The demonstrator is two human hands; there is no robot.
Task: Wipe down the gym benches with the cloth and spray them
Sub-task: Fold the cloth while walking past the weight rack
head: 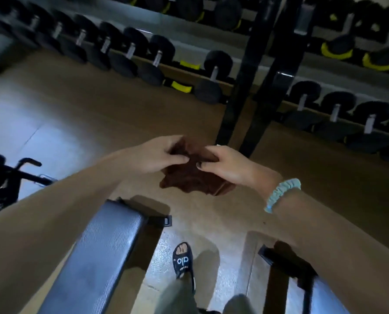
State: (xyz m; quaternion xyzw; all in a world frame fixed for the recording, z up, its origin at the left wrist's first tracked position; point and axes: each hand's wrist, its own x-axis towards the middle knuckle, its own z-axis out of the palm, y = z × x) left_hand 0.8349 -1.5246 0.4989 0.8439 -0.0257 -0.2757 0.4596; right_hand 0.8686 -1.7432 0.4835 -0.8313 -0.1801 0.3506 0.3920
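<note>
My hands meet at the middle of the frame.
My left hand (157, 155) and right hand (225, 164) pinch the brown cloth (193, 177) between curled fingers, with both forearms reaching in from the lower corners.

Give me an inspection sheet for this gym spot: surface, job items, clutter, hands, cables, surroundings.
Surface: padded bench below the left arm, nothing lying on it; a second bench partly in view at lower right.
Job's things: brown cloth bunched, held in the air over the floor; spray bottle not seen.
Clutter: nothing seen.
Hands: left hand and right hand both pinch the cloth; a light blue scrunchie sits on the right wrist.
Cables: nothing seen.
Surroundings: dumbbell rack ahead, rows of black dumbbells; tan floor; black slide sandal on one foot.
</note>
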